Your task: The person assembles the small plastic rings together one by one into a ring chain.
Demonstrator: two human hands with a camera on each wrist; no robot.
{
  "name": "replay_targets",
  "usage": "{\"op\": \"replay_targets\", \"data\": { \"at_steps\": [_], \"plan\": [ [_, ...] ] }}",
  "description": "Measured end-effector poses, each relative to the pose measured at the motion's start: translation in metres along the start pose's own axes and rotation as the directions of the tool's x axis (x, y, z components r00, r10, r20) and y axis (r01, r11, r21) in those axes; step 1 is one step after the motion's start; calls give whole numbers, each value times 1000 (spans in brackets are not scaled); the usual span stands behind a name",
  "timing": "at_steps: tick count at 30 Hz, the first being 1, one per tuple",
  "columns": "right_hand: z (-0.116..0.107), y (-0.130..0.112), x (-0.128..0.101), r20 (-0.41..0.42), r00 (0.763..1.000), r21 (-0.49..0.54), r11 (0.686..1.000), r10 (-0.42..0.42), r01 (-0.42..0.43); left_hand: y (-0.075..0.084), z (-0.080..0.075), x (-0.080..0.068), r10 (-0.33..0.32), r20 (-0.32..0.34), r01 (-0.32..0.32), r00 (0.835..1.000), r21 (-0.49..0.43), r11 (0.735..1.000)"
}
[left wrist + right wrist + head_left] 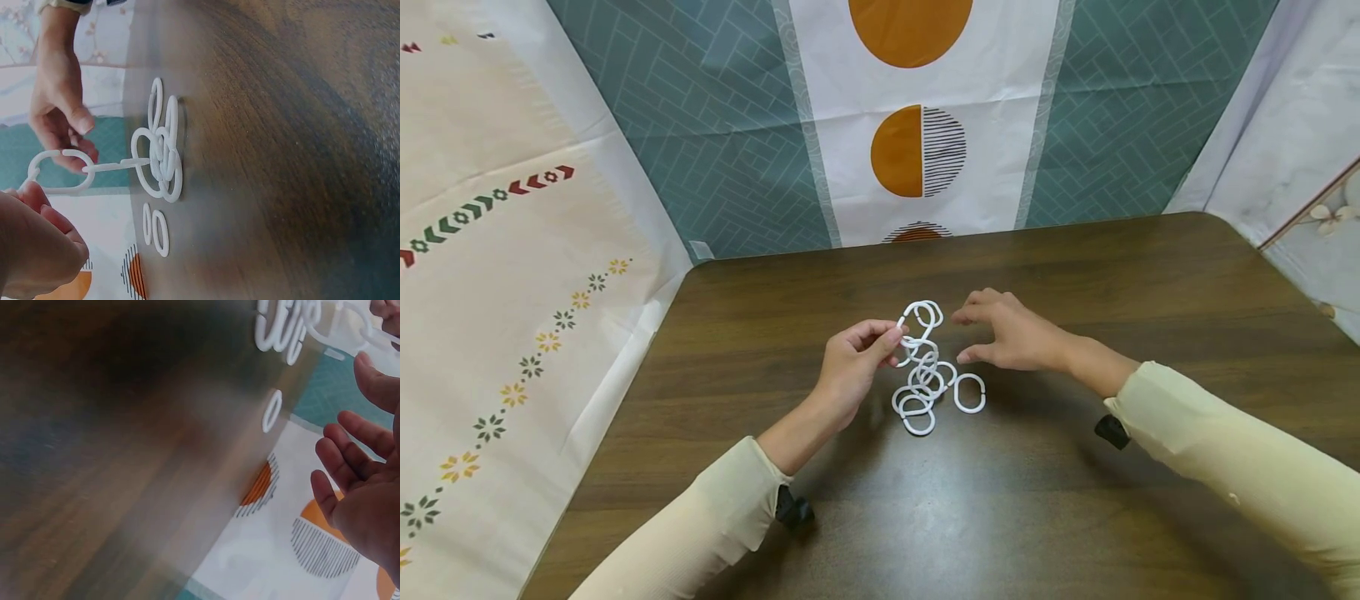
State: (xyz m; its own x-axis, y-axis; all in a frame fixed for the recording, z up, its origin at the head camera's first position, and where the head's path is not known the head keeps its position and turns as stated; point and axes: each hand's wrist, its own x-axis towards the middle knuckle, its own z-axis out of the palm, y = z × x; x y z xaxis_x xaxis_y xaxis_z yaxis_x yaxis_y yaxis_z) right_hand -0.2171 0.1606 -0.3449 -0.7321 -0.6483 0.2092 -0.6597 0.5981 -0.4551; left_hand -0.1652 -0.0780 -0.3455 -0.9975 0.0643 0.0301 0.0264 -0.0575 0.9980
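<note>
While your left hand (853,367) pinches the chain of white rings (922,367) above the bench (1075,275), your right hand (1011,337) hovers beside it, fingers spread, holding nothing.

even, soft indoor light with faint shadows; head view sharp, both wrist views blurred, the right worst.

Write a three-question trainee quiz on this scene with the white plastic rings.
1. True or false: the left hand pinches the chain of white plastic rings.
2. Which hand holds nothing? A) left B) right
3. Fill in: one separate white oval ring lies on the dark brown wooden ____.

Key: 1 true. 2 B: the right hand hovers beside the chain with its fingers spread, its grip empty. 3 table.
</note>
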Motion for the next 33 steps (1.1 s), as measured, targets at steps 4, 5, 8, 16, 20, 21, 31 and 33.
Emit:
{"op": "replay_targets", "data": {
  "at_steps": [4,5,8,16,20,21,31,33],
  "plan": [
    [7,0,-7,15,1000,-42,999,-22,22,1,0,-1,-4,-1,4,1000,3,1000],
    [9,0,-8,18,999,-54,998,-27,28,1,0,0,-5,-1,5,1000,3,1000],
    [14,-1,-12,26,999,-83,996,-40,42,1,-1,0,-6,-2,6,1000,6,1000],
    [28,-6,-24,82,995,-178,982,-49,63,0,0,-1,1,-11,0,1000,16,1000],
    [33,-8,-27,101,994,-238,968,-51,74,-1,-1,-1,9,-7,-9,1000,12,1000],
    [34,-9,-28,101,993,-252,965,-54,78,-1,-1,-1,15,-2,-15,1000,12,1000],
    [40,-11,-30,73,994,-284,953,-85,102,-2,-1,-1,6,-1,-6,1000,19,1000],
    [41,-11,-30,69,993,-292,950,-91,108,-1,-1,-1,-8,-3,8,1000,20,1000]
  ]
}}
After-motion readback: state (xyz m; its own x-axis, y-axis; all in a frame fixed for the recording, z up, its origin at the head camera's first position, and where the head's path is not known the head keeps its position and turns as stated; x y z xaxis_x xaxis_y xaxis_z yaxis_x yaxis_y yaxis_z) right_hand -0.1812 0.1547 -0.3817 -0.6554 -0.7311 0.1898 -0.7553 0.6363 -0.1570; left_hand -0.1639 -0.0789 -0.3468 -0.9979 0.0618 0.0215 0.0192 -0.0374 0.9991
